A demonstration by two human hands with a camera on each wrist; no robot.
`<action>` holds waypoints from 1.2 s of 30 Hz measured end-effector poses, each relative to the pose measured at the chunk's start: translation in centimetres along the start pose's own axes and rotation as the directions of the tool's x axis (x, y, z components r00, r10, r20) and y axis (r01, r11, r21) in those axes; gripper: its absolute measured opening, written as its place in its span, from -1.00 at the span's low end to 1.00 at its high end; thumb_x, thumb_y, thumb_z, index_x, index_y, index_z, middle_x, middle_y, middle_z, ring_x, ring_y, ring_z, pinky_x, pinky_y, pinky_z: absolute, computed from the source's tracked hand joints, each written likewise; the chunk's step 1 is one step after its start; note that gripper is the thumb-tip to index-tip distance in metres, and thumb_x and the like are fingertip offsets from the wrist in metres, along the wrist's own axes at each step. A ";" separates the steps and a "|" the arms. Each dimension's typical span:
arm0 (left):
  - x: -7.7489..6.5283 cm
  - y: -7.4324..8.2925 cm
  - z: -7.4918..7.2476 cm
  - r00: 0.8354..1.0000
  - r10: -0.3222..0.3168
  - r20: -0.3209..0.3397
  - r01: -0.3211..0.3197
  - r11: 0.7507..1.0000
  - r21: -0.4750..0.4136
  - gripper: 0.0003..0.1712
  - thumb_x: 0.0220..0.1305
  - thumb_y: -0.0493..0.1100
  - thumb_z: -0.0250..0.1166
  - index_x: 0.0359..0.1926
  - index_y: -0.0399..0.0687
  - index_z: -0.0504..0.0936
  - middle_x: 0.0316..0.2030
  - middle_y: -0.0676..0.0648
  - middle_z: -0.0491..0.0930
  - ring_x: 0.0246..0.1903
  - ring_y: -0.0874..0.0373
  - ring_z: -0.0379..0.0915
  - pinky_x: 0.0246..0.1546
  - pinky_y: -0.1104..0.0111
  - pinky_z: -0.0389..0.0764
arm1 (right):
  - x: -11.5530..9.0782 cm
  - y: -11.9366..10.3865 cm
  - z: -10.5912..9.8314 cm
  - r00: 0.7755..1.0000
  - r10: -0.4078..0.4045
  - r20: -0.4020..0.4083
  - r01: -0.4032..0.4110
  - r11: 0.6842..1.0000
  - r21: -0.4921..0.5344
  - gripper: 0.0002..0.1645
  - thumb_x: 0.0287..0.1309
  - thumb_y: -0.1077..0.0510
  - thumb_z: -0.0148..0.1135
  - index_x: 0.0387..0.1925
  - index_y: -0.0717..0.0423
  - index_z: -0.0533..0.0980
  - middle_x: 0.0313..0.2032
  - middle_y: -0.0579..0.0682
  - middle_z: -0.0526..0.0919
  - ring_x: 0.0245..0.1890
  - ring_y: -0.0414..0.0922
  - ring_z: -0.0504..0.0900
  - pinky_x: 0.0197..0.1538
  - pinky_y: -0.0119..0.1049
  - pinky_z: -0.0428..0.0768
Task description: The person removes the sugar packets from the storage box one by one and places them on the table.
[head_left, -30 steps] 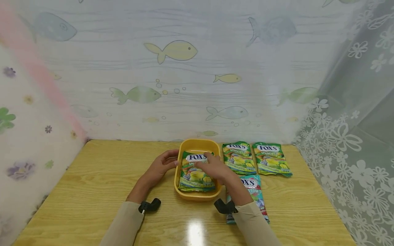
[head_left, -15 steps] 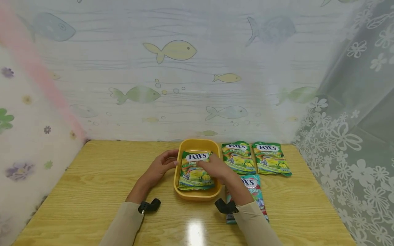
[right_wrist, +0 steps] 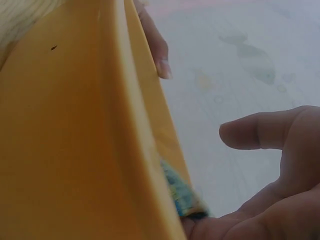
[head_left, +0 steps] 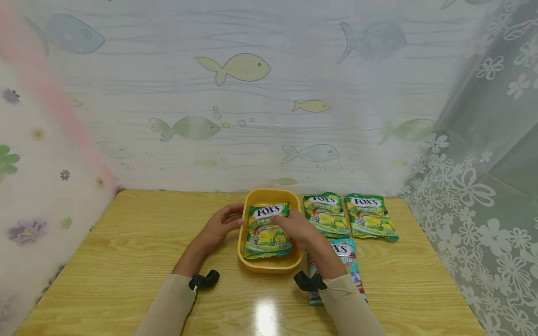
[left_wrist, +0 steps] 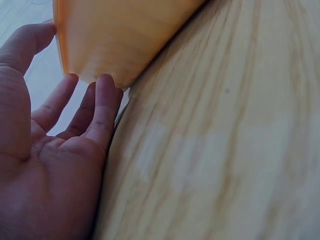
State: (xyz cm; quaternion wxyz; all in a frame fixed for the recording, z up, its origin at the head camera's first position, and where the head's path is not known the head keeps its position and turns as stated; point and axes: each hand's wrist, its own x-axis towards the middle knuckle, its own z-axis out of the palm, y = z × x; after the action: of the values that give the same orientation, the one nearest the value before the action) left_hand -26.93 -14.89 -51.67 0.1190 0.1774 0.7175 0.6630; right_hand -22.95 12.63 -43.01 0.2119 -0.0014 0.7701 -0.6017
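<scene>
A yellow plastic tub holds a green Fox's Spring Tea candy bag, tilted a little. My right hand holds this bag by its right edge, thumb over the front and fingers tucked out of sight behind it. In the right wrist view, the bag's corner shows past the tub's rim beside my fingers, the thumb stretched out. On the tub's left side rests my left hand. Its thumb touches the rim, and the other fingers lie loosely bent against the outer wall.
Two more green Spring Tea bags lie right of the tub, side by side. A turquoise and red Fox's bag lies nearer, partly under my right forearm. The wooden table meets a fish-print curtain behind.
The candy bag in the tub has turned slightly, its top right corner rising. My right hand has shifted to the bag's right edge. The left hand stays in place.
</scene>
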 end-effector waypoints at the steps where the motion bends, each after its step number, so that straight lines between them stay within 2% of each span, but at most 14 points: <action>1: 0.0 0.0 0.0 1.000 0.002 0.001 -0.002 1.000 0.001 -0.38 0.55 -0.09 0.33 0.52 -0.03 0.40 0.45 -0.17 0.44 0.47 -0.13 0.36 0.33 0.21 0.58 | 0.0 0.1 0.0 1.000 -0.005 0.007 0.005 1.000 0.023 -0.50 0.55 0.09 0.14 0.29 0.36 0.35 0.11 0.28 0.54 -0.05 0.06 0.66 0.04 -0.11 0.70; 4: -0.1 0.1 0.0 1.000 0.005 0.003 -0.005 1.000 0.005 -0.38 0.55 -0.07 0.33 0.52 -0.02 0.41 0.44 -0.16 0.44 0.46 -0.13 0.36 0.33 0.19 0.58 | 0.0 0.3 0.2 1.000 -0.009 0.016 0.008 0.998 0.065 -0.25 0.54 0.12 0.15 0.50 0.39 0.09 0.38 0.40 0.29 0.30 0.25 0.48 0.32 0.12 0.55; 6: -0.1 0.1 0.0 1.000 0.008 0.005 -0.008 1.000 0.006 -0.38 0.55 -0.06 0.33 0.52 -0.01 0.40 0.45 -0.16 0.44 0.46 -0.13 0.36 0.33 0.19 0.58 | 0.0 0.4 0.4 1.000 -0.011 0.028 0.008 0.996 0.092 -0.06 0.54 0.15 0.15 0.60 0.44 -0.15 0.52 0.47 0.04 0.47 0.35 0.24 0.48 0.24 0.34; 8: -0.1 0.1 0.0 1.000 0.008 0.006 -0.008 1.000 0.007 -0.38 0.55 -0.05 0.33 0.52 -0.01 0.40 0.44 -0.16 0.44 0.46 -0.13 0.37 0.33 0.19 0.58 | 0.0 0.6 0.6 1.000 -0.009 0.027 0.006 0.995 0.101 0.09 0.53 0.15 0.15 0.63 0.44 -0.37 0.60 0.46 -0.21 0.58 0.39 0.01 0.57 0.29 0.15; 12: 0.0 0.0 -0.1 1.000 0.006 0.006 -0.006 1.000 0.008 -0.39 0.56 -0.06 0.32 0.52 0.00 0.41 0.43 -0.15 0.45 0.46 -0.12 0.37 0.33 0.18 0.58 | 0.2 1.0 0.9 1.000 0.019 0.016 -0.021 0.993 0.119 0.21 0.52 0.11 0.15 0.63 0.34 -0.55 0.65 0.37 -0.47 0.64 0.37 -0.30 0.61 0.34 -0.08; 13: 0.0 0.0 -0.1 1.000 0.005 0.005 -0.005 1.000 0.010 -0.39 0.56 -0.06 0.32 0.51 0.00 0.41 0.43 -0.15 0.45 0.46 -0.12 0.37 0.33 0.18 0.58 | 0.3 1.1 1.0 1.000 0.022 0.011 -0.023 0.992 0.126 0.22 0.52 0.11 0.16 0.63 0.32 -0.56 0.65 0.35 -0.47 0.65 0.37 -0.31 0.61 0.34 -0.08; 15: 0.0 -0.1 -0.1 1.000 0.006 0.004 -0.006 1.000 0.011 -0.39 0.56 -0.07 0.32 0.51 -0.01 0.41 0.43 -0.16 0.46 0.45 -0.12 0.37 0.33 0.18 0.58 | 0.4 1.2 1.2 1.000 0.021 0.002 -0.021 0.990 0.140 0.23 0.52 0.11 0.16 0.63 0.30 -0.56 0.66 0.34 -0.46 0.65 0.37 -0.31 0.61 0.34 -0.08; 18: 0.0 0.0 -0.1 1.000 0.002 0.003 -0.002 1.000 0.009 -0.40 0.55 -0.06 0.33 0.51 0.00 0.42 0.43 -0.15 0.46 0.46 -0.11 0.37 0.34 0.18 0.58 | 0.6 1.3 1.4 1.000 -0.010 0.005 0.009 0.983 0.184 0.08 0.54 0.18 0.12 0.66 0.30 -0.39 0.62 0.40 -0.10 0.59 0.37 0.06 0.56 0.29 0.20; 21: -0.1 0.0 -0.1 1.000 0.002 0.003 -0.002 1.000 0.006 -0.39 0.56 -0.06 0.33 0.51 0.00 0.42 0.43 -0.15 0.45 0.46 -0.11 0.37 0.34 0.17 0.57 | 0.8 1.4 1.5 0.999 -0.043 0.015 0.039 0.978 0.206 -0.16 0.57 0.28 0.03 0.62 0.28 -0.19 0.45 0.43 0.25 0.38 0.35 0.43 0.40 0.21 0.49; 22: 0.0 0.0 -0.1 1.000 0.001 0.003 -0.001 1.000 0.005 -0.39 0.56 -0.05 0.32 0.51 0.00 0.41 0.44 -0.15 0.45 0.46 -0.11 0.37 0.34 0.17 0.57 | 0.8 1.4 1.5 0.999 -0.044 0.014 0.040 0.978 0.205 -0.20 0.57 0.31 0.00 0.60 0.26 -0.15 0.39 0.42 0.31 0.31 0.33 0.50 0.35 0.17 0.55; 26: 0.0 0.0 -0.1 1.000 -0.001 -0.002 0.001 1.000 0.003 -0.39 0.56 -0.06 0.32 0.52 -0.01 0.41 0.44 -0.16 0.45 0.47 -0.11 0.36 0.35 0.15 0.57 | 0.9 1.3 1.5 0.999 -0.047 0.002 0.046 0.983 0.179 -0.19 0.56 0.35 -0.03 0.61 0.29 -0.20 0.40 0.44 0.26 0.31 0.33 0.46 0.33 0.14 0.54; 32: 0.1 -0.2 -0.1 1.000 -0.006 -0.005 0.006 1.000 -0.015 -0.39 0.55 -0.07 0.33 0.51 -0.04 0.42 0.43 -0.16 0.45 0.46 -0.11 0.36 0.34 0.20 0.57 | 0.8 1.3 1.4 0.998 -0.061 -0.011 0.062 0.984 0.167 -0.41 0.57 0.38 -0.05 0.48 0.26 0.02 0.27 0.38 0.42 0.13 0.22 0.62 0.13 0.01 0.69; 36: 0.2 -0.2 0.0 1.000 -0.001 0.008 0.001 1.000 -0.020 -0.37 0.56 -0.08 0.33 0.53 -0.09 0.40 0.45 -0.21 0.43 0.47 -0.16 0.35 0.32 0.24 0.58 | 0.7 1.2 1.3 0.999 -0.026 -0.031 0.031 0.986 0.162 -0.38 0.58 0.36 -0.02 0.51 0.23 0.03 0.28 0.38 0.43 0.13 0.20 0.64 0.11 0.01 0.73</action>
State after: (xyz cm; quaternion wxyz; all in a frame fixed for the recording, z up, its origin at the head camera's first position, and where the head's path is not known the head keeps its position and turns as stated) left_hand -27.11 -14.85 -51.85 0.1239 0.1782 0.7104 0.6694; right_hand -22.81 11.55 -44.57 0.1915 0.0134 0.7215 -0.6652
